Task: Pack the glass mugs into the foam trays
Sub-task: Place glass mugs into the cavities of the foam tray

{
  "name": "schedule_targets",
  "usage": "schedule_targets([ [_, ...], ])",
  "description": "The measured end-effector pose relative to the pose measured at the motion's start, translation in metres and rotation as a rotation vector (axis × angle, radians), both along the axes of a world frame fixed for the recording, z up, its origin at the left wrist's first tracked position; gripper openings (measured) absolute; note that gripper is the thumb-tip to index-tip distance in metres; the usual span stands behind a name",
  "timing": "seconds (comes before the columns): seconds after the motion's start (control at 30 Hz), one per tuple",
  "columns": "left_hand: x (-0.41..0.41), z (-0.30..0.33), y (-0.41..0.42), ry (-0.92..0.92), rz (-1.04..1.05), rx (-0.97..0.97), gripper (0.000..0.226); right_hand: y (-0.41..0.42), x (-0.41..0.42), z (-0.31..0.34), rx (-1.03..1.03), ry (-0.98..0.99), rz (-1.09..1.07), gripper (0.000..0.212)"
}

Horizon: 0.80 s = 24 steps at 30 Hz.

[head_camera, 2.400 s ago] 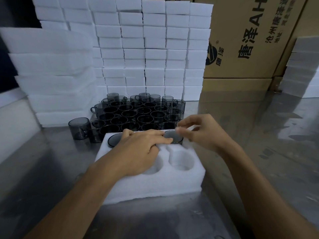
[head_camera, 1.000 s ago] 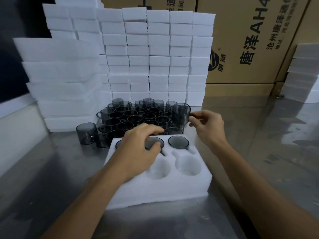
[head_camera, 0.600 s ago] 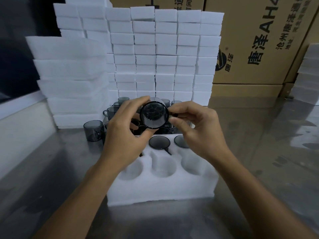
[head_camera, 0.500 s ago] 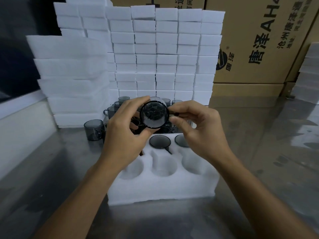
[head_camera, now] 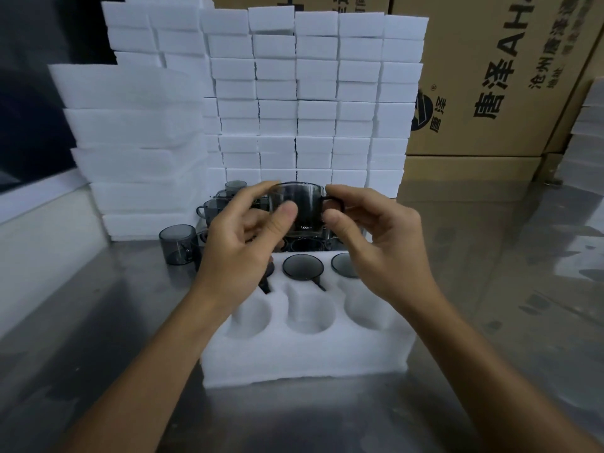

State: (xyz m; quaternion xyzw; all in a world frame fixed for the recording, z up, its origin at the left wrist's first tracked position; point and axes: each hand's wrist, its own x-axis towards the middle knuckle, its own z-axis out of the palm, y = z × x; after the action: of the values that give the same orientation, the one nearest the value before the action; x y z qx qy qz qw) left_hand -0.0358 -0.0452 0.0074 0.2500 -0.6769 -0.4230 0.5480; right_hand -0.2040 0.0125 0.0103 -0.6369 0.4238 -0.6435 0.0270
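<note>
Foam tray (head_camera: 307,361) lies on the steel surface (head_camera: 490,322) directly below the hands. Its near row of three round pockets is bare, while the far row already holds smoked glass mugs (head_camera: 303,266), two showing plainly and a third seemingly hidden behind the left wrist. Above that far row both hands carry one more mug (head_camera: 295,207) upright, rim up. The left hand (head_camera: 242,246) pinches its body between thumb and fingers, and the right hand (head_camera: 376,243) pinches the handle, which points to the right. The move ahead likely turns on this: the empty pockets sit below and nearer the person than the mug, so it must come down and back. Beyond the hands, loose mugs (head_camera: 178,245) cluster before stacked foam blocks (head_camera: 313,93) and cartons (head_camera: 490,76).
</note>
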Motion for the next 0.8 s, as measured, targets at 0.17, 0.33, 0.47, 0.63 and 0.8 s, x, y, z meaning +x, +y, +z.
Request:
schedule_targets([
  [0.17,0.004,0.001,-0.005,0.007,-0.159,0.212,0.042,-0.001,-0.001,0.003,0.201,-0.231,0.112,0.008],
  [0.33,0.008,0.001,-0.009,-0.031,-0.225,0.231,0.039,-0.002,-0.004,0.002,0.355,-0.394,0.157,0.028],
  [0.47,0.009,0.003,-0.009,-0.034,-0.225,0.249,0.035,-0.001,-0.003,0.003,0.358,-0.434,0.187,0.033],
  [0.63,0.012,0.007,-0.007,-0.087,-0.268,0.258,0.046,0.002,0.006,0.002,0.156,-0.255,0.164,0.008],
  [0.8,0.04,0.011,-0.02,-0.144,-0.343,0.228,0.061,0.007,0.023,-0.001,0.093,0.002,0.181,0.029],
])
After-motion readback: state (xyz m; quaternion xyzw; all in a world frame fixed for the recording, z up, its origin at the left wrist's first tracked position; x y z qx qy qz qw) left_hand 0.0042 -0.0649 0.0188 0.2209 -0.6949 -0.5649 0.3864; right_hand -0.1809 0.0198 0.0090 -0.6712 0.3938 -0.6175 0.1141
